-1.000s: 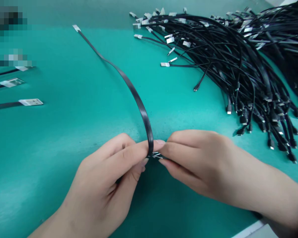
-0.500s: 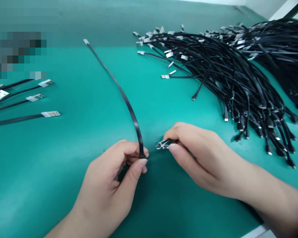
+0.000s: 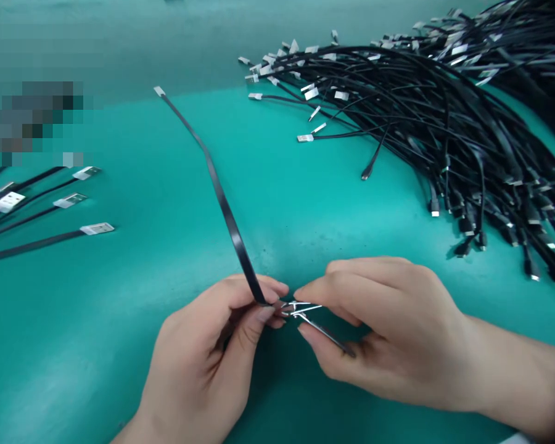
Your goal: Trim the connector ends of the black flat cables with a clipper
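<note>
My left hand (image 3: 208, 348) pinches the end of a flat black cable (image 3: 222, 206), which arcs up and away across the teal mat (image 3: 120, 320). Its far end lies on the mat with a silver USB plug (image 3: 160, 91). My right hand (image 3: 379, 327) holds a small, thin metal connector part (image 3: 308, 311) between thumb and fingers. That part meets the cable end at my left fingertips. The fingers hide the exact join.
A large heap of black cables (image 3: 448, 129) with metal plugs lies at the upper right. Several more black cables with silver plugs (image 3: 96, 229) lie at the left edge. A pixelated patch covers part of the upper left.
My hands have come closer together, and the metal part now meets the cable end. The view has shifted slightly, moving the heap and the cables within the frame.
</note>
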